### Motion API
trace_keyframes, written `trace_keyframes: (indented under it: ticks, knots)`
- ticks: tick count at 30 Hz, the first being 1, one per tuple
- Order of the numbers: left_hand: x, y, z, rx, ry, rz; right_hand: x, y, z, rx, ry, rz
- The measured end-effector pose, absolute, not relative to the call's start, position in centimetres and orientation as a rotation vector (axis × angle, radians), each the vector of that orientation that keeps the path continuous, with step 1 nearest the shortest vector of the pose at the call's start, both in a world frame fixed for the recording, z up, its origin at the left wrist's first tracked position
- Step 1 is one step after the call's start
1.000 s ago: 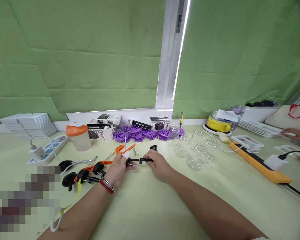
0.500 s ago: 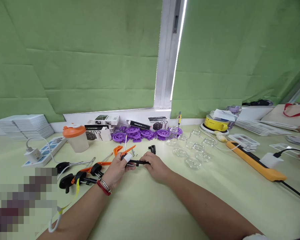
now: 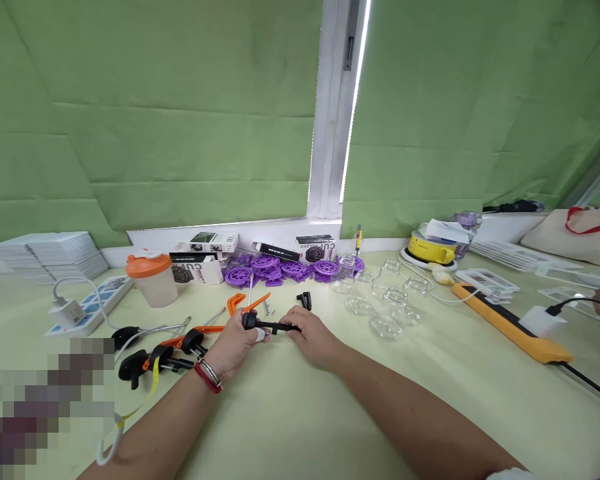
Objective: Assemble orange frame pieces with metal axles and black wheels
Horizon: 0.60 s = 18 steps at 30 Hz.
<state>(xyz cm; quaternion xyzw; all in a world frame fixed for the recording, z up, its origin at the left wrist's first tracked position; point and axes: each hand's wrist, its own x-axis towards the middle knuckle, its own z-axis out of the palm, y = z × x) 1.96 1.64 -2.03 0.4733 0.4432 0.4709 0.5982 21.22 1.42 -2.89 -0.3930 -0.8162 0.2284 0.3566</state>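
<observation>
Left: black-and-orange parts (image 3: 161, 355) lying near the left wrist. Left hand (image 3: 234, 343) closed round the thick end of a black rod (image 3: 279, 327), which spans the gap between hands. Small screws (image 3: 267, 307) just beyond. Right hand (image 3: 311, 335) pinching the rod's right end; black fitting (image 3: 305, 300) on the far side of it. Looks like a fit/align step; can't tell if seated. Next move calls for steady left grip, rod in line.

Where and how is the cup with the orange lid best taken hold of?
Probably around the body of the cup, just below the orange lid, from the near side: it stands upright, narrows slightly downward, and has boxes at its right, a white power strip at its left.
</observation>
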Motion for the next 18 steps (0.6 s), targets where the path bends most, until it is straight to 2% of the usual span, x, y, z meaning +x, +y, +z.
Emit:
trace_keyframes:
  ticks: [18]
  knots:
    - [2.32,1.09,-1.55,1.241,1.079,1.064,21.32,1.24,-3.31,-0.993,-2.093,0.633]
